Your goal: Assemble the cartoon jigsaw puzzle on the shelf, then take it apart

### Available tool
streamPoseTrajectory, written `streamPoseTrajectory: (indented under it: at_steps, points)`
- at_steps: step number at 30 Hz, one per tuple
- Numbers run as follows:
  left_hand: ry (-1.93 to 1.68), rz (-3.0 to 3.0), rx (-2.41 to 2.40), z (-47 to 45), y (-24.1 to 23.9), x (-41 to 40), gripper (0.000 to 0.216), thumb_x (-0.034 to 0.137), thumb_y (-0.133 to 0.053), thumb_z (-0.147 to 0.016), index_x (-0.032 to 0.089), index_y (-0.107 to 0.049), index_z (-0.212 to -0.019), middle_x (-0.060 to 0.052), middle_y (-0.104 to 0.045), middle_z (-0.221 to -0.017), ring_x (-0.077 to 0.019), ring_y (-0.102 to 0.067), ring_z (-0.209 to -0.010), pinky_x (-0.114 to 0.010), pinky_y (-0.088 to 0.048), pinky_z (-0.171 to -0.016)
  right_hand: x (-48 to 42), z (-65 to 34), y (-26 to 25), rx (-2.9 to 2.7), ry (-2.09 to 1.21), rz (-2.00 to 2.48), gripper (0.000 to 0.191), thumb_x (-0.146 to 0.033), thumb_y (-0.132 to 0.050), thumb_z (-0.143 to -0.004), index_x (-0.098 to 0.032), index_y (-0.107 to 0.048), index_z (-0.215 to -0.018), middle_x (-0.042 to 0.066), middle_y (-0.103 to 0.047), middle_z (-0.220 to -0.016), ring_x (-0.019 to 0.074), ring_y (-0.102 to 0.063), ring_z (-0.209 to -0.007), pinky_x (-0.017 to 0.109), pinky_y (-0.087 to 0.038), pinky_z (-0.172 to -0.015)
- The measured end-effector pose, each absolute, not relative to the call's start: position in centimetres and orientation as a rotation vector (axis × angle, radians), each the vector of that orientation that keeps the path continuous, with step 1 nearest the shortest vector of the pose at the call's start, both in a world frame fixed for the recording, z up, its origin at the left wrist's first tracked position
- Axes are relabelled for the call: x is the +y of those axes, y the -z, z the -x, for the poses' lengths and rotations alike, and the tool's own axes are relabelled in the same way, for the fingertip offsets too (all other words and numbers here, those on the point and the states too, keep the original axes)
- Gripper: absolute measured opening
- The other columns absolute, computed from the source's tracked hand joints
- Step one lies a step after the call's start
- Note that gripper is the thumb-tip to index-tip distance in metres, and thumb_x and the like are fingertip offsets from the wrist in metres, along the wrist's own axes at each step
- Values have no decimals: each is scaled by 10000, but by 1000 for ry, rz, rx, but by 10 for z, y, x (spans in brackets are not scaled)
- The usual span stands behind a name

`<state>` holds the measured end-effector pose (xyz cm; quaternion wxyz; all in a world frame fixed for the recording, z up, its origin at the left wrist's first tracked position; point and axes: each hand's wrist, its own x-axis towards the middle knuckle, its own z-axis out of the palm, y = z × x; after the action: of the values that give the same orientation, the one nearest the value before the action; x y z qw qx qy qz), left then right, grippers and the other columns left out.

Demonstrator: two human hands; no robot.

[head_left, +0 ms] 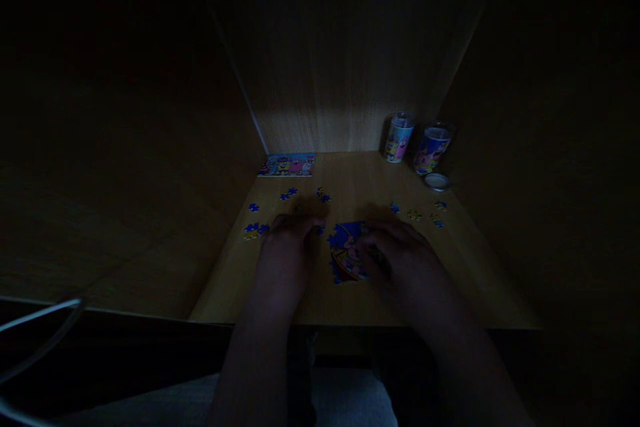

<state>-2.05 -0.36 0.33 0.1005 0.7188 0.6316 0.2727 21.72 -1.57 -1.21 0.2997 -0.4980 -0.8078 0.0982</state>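
A partly joined jigsaw puzzle with blue, pink and dark red printing lies near the front of the wooden surface. My right hand is over its right side, fingers curled in and fingertips pressed together at a puzzle piece by the upper right edge. To the left of the puzzle, my left hand is bent, with a blue puzzle piece at its fingertips. The dim light and the fingers hide much of both grips.
Loose pieces are scattered left, and more pieces right. A cartoon picture card lies at the back left. Two printed cans stand at the back right beside a round lid. Wooden panels enclose the surface.
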Motion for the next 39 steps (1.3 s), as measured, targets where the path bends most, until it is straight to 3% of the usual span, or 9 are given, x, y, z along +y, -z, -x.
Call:
streamPoseTrajectory:
  at_steps: [4, 7, 10, 14, 19, 30, 37, 39]
  points:
    - [-794, -2188, 1993, 20, -5, -2, 390, 39, -568, -977, 225, -800, -1230, -125, -768, -1357, -319, -685, -1281, -450, -545, -1140, -16, -217, 12, -2146, -261, 1310, 105, -248, -683, -1067, -274, -777, -1107, 70, -798, -1328, 303, -717, -1262, 580, -563, -1164]
    - [-788, -2192, 2051, 18, -7, -1, 190, 227, -627, -1053, 218, -803, -1122, -149, -759, -1325, -343, -688, -1223, -487, -542, -1130, -15, -217, 14, -2146, -254, 1306, 105, -250, -682, -1067, -271, -778, -1104, 78, -797, -1338, 303, -721, -1250, 589, -568, -1155]
    - [-742, -2188, 2040, 16, -9, -1, 191, 351, -685, -1055, 215, -817, -1031, -155, -763, -1269, -362, -680, -1195, -519, -538, -1120, -15, -217, 14, -2143, -258, 1314, 118, -259, -660, -1084, -267, -776, -1106, 80, -796, -1329, 301, -722, -1232, 578, -574, -1140]
    - [-746, -2157, 2005, 15, -9, -2, 153, 281, -701, -1037, 216, -839, -1056, -150, -758, -1302, -356, -681, -1211, -524, -542, -1123, -15, -217, 14, -2154, -262, 1321, 94, -264, -679, -1079, -268, -767, -1112, 71, -793, -1327, 303, -710, -1243, 563, -561, -1156]
    - [-780, -2126, 1908, 15, -9, -1, 180, 186, -651, -1025, 247, -821, -1027, -108, -780, -1205, -325, -704, -1176, -494, -561, -1098, -16, -217, 13, -2158, -262, 1339, 92, -257, -679, -1082, -274, -761, -1120, 68, -792, -1340, 305, -709, -1258, 573, -544, -1182]
    - [-864, -1936, 1813, 9, -15, -6, 173, 178, -631, -1042, 253, -783, -1009, -54, -825, -1049, -268, -759, -1011, -415, -573, -953, -16, -216, 12, -2153, -240, 1333, 108, -262, -664, -1087, -258, -765, -1124, 76, -795, -1335, 309, -712, -1250, 568, -570, -1141]
    - [-953, -1950, 1704, 10, -9, -6, 272, 170, -634, -1053, 280, -824, -1214, -52, -837, -1250, -268, -760, -1180, -422, -578, -1061, -17, -217, 12, -2158, -251, 1335, 99, -267, -666, -1087, -256, -756, -1128, 85, -788, -1348, 319, -706, -1262, 573, -568, -1143]
    - [-946, -1970, 1684, 10, -9, -6, 267, 169, -627, -1055, 283, -832, -1184, -48, -839, -1230, -266, -761, -1166, -422, -578, -1056, -16, -217, 12, -2162, -253, 1338, 97, -259, -669, -1082, -253, -756, -1126, 86, -788, -1338, 322, -704, -1255, 572, -568, -1138]
